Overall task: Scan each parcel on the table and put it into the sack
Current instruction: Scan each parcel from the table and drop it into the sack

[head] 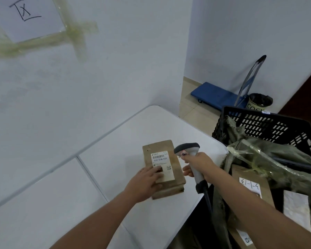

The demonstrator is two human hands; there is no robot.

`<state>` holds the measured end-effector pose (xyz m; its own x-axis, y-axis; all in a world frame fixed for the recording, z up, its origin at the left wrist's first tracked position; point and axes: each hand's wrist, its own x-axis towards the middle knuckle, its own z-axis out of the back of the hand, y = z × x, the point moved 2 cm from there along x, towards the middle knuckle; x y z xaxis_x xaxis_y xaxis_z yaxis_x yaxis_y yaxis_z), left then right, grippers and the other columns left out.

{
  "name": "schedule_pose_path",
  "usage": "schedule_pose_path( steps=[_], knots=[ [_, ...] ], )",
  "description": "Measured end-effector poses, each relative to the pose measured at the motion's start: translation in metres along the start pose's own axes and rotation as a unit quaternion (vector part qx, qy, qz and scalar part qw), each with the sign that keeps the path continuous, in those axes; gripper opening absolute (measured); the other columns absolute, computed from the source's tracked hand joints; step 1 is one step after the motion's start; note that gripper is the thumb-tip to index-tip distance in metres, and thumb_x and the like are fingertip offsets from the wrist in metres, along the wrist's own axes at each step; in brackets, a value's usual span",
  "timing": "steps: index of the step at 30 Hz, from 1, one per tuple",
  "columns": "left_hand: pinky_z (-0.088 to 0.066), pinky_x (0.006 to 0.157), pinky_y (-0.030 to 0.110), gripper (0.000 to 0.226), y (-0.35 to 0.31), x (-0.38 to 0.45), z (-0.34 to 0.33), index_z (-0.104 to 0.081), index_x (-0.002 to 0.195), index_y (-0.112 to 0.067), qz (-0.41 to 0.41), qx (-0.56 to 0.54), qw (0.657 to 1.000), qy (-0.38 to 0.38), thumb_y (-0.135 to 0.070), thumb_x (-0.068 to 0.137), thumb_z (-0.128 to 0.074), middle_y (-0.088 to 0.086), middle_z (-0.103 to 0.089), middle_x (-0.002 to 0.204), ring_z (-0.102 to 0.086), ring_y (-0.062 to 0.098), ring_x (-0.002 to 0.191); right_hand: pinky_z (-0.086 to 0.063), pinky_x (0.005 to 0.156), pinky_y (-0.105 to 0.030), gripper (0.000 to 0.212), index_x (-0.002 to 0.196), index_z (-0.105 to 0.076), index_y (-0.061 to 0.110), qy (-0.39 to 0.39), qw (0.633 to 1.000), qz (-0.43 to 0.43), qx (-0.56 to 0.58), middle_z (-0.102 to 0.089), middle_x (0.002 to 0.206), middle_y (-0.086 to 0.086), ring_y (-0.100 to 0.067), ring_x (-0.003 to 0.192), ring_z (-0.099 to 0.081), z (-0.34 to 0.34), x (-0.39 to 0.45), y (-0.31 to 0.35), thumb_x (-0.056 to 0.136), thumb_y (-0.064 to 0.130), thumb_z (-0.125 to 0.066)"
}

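- While the left hand (147,180) lies flat on it with fingers straight, the brown parcel (164,168) rests on the white table (115,141), near its right edge.
- The parcel's white label (162,165) faces up; the fingertips touch its near part.
- The right hand (198,165) is wrapped round the handle of the scanner (188,155), whose dark head hangs just right of the label, tilted toward it.
- A cable (207,198) drops from the handle's base.
- Right of the table, the green sack (269,159) gapes open in a black crate (269,123), with parcels inside (250,187).
- Far right, a blue trolley (215,96) stands on the floor.
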<state>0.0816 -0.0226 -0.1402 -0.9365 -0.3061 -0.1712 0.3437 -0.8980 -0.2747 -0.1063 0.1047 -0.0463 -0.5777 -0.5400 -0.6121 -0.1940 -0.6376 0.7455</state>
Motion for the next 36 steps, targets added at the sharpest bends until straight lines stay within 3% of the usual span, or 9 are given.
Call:
schedule_pose_path(
  steps=[3,7,12,15,20,25,29,33,36],
  knots=[
    [-0.021,0.121,0.040,0.065,0.009,0.004,0.001,-0.027,0.153,-0.026,0.133,-0.127,0.977,-0.109,-0.053,0.097,-0.045,0.000,-0.017,0.163,-0.021,0.021,0.148,-0.054,0.054,-0.029,0.033,0.102,-0.059,0.000,0.010,0.999,-0.016,0.032,-0.065,0.089,-0.016,-0.024,0.055,-0.067,-0.006,0.005,-0.013,0.088,0.028,-0.071],
    [-0.028,0.117,0.042,0.088,0.012,0.006,-0.015,-0.013,0.158,-0.020,0.348,-0.428,0.833,-0.024,-0.061,0.092,-0.054,0.005,-0.012,0.164,-0.023,0.025,0.148,-0.053,0.052,-0.025,0.028,0.103,-0.059,0.009,0.042,0.998,-0.025,0.040,-0.066,0.099,-0.015,-0.018,0.053,-0.068,-0.017,0.007,-0.021,0.090,0.032,-0.069],
    [-0.040,0.104,0.040,0.082,0.000,0.013,-0.037,-0.011,0.151,-0.051,0.327,-0.605,0.726,-0.023,-0.066,0.086,-0.058,-0.007,-0.041,0.151,-0.045,0.017,0.129,-0.058,0.071,-0.036,0.030,0.103,-0.062,0.012,0.064,0.996,-0.018,0.060,-0.074,0.075,-0.012,-0.025,0.066,-0.070,-0.026,0.010,-0.032,0.090,0.037,-0.068],
    [-0.037,0.112,0.042,0.081,-0.009,0.024,-0.034,-0.016,0.140,-0.067,0.280,-0.621,0.729,-0.064,-0.072,0.076,-0.066,-0.011,-0.037,0.152,-0.042,0.014,0.134,-0.059,0.075,-0.036,0.034,0.107,-0.063,0.009,0.043,0.994,-0.026,0.094,-0.074,0.073,-0.016,-0.025,0.065,-0.069,-0.017,0.015,-0.041,0.091,0.038,-0.067],
    [-0.045,0.106,0.052,0.081,-0.002,0.028,-0.027,-0.029,0.132,-0.070,0.285,-0.594,0.751,-0.051,-0.071,0.066,-0.076,-0.003,-0.035,0.145,-0.046,0.026,0.129,-0.053,0.050,-0.024,0.032,0.108,-0.062,0.008,0.004,0.989,-0.046,0.144,-0.071,0.097,-0.016,-0.019,0.057,-0.069,-0.006,0.012,-0.056,0.090,0.035,-0.069],
    [-0.057,0.071,0.025,0.078,-0.019,0.028,-0.008,-0.037,0.135,-0.058,0.245,-0.632,0.731,-0.077,-0.062,0.066,-0.075,-0.003,-0.036,0.140,-0.053,0.018,0.121,-0.049,0.052,-0.026,0.024,0.105,-0.066,0.010,-0.113,0.976,-0.019,0.187,-0.073,0.093,-0.010,-0.016,0.049,-0.064,0.023,0.003,-0.072,0.091,0.030,-0.069],
    [-0.055,0.078,0.029,0.069,-0.058,0.035,0.011,-0.038,0.126,-0.066,0.182,-0.636,0.748,-0.058,-0.066,0.066,-0.072,-0.007,-0.039,0.143,-0.053,0.019,0.124,-0.048,0.052,-0.026,0.024,0.087,-0.068,0.006,-0.217,0.947,-0.028,0.235,-0.070,0.074,-0.010,-0.014,0.048,-0.059,0.075,-0.012,-0.086,0.090,0.029,-0.069],
    [-0.055,0.070,0.019,0.066,-0.112,0.045,0.024,-0.037,0.136,-0.054,0.126,-0.622,0.771,-0.040,-0.053,0.077,-0.067,-0.011,-0.041,0.141,-0.054,0.014,0.122,-0.048,0.051,-0.026,0.017,0.090,-0.067,0.009,-0.256,0.925,-0.012,0.282,-0.071,0.079,-0.011,-0.018,0.056,-0.060,0.130,-0.035,-0.109,0.091,0.027,-0.067],
    [-0.057,0.084,0.026,0.072,-0.151,0.053,0.025,-0.037,0.141,-0.049,0.085,-0.582,0.808,-0.036,-0.054,0.076,-0.069,-0.015,-0.038,0.137,-0.050,0.015,0.127,-0.054,0.068,-0.036,0.023,0.091,-0.065,0.009,-0.283,0.908,-0.028,0.309,-0.072,0.079,-0.011,-0.021,0.063,-0.064,0.166,-0.057,-0.138,0.091,0.032,-0.068]
  ],
)
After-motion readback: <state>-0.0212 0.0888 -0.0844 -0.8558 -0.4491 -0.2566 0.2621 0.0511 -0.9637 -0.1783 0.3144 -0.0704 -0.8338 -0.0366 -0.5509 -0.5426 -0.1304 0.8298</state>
